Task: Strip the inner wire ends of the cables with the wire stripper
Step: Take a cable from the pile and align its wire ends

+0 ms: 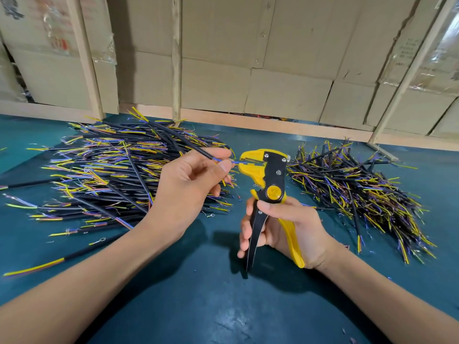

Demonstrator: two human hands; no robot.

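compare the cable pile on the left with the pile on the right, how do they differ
The left pile is larger and spreads wider; the right pile is smaller and narrower. The left pile's cables lie mostly sideways across the table; the right pile's fan out toward the near right. The left pile lies behind the left hand; the right pile lies beyond the right hand, which holds the wire stripper. Both hold black cables with yellow, blue and purple inner wires.

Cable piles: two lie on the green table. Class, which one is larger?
The left pile, behind the left hand, is larger: it spreads wider and stacks higher than the right pile beyond the wire stripper.
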